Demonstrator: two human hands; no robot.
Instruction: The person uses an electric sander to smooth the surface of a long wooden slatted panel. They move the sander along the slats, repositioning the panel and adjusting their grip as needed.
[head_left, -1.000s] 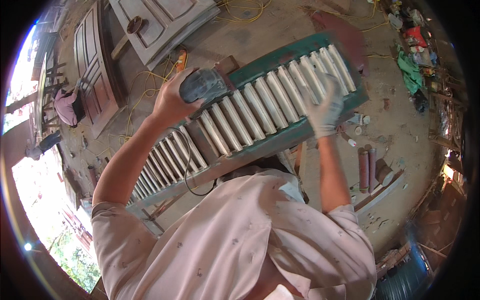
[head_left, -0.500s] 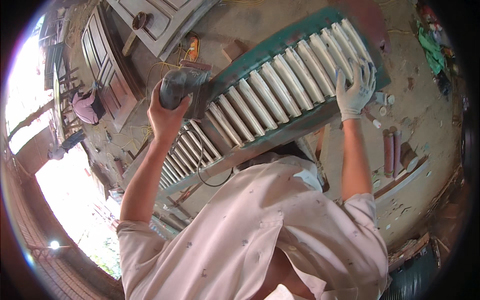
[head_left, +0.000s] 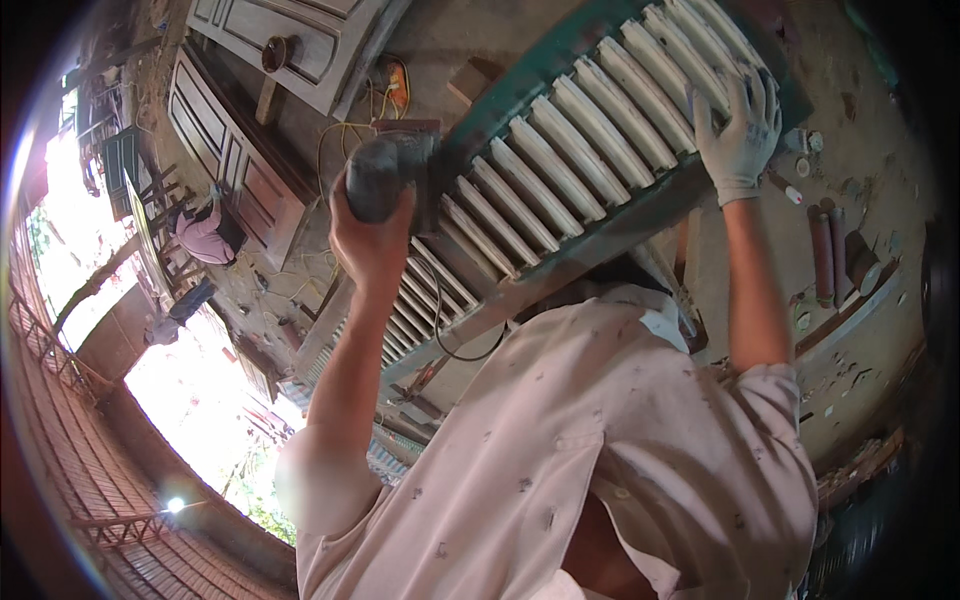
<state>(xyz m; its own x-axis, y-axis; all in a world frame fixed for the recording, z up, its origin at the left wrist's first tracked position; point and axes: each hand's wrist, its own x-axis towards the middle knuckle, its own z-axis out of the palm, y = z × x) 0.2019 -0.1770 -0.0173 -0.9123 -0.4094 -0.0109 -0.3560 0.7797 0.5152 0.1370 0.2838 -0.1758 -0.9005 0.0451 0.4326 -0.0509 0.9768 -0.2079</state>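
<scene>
A long louvered shutter (head_left: 478,296) with a worn green frame and pale slats lies slantwise in front of me. My bare left hand (head_left: 372,225) is wrapped round a dark power sander (head_left: 385,178), and a black cord loops below it. The sander is over the far edge of the frame; its underside is hidden, so contact cannot be told. Gloved in white with dark marks, my right hand (head_left: 738,140) lies on the slats near the right end, fingers stretched out and apart.
Panelled wooden doors (head_left: 228,160) lean and lie at the far left, where a person in pink (head_left: 207,236) bends over one. A small pot (head_left: 277,53) rests on a door, near an orange power strip (head_left: 399,86). Reddish rolls (head_left: 826,258) lie on the right.
The view has shifted, so everything sits farther right or lower in it. Both hands keep their holds: the left on the sander, the right on the slats.
</scene>
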